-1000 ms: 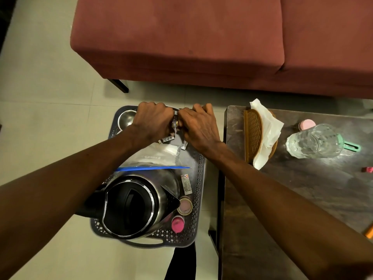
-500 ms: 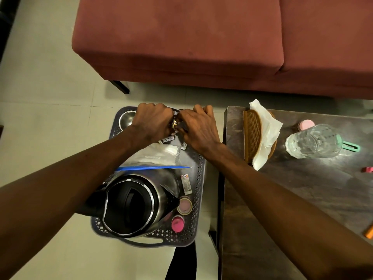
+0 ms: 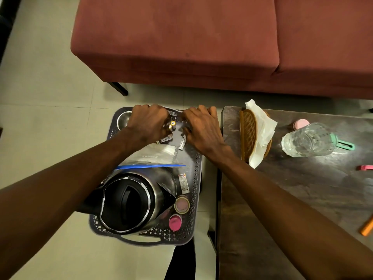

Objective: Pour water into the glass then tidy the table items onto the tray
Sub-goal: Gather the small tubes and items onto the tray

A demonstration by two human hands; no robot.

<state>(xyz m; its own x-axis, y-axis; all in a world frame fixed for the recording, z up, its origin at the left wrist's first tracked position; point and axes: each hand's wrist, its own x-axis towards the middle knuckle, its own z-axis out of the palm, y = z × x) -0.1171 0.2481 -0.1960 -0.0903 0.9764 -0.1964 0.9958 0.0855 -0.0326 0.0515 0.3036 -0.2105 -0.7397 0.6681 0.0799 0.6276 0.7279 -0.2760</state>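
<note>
Two hands, left [image 3: 148, 124] and right [image 3: 202, 129], fingers curled around batteries [image 3: 171, 124] at the tray's [image 3: 196, 178] far edge.

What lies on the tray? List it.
On the tray: kettle, zip bag, batteries, steel bowl, pink-capped bottles. Anything beneath kettle and hands is hidden.

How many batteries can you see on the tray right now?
4: two batteries held upright by the left hand, one lying below it, one beside the right hand. Others may be hidden.
</note>
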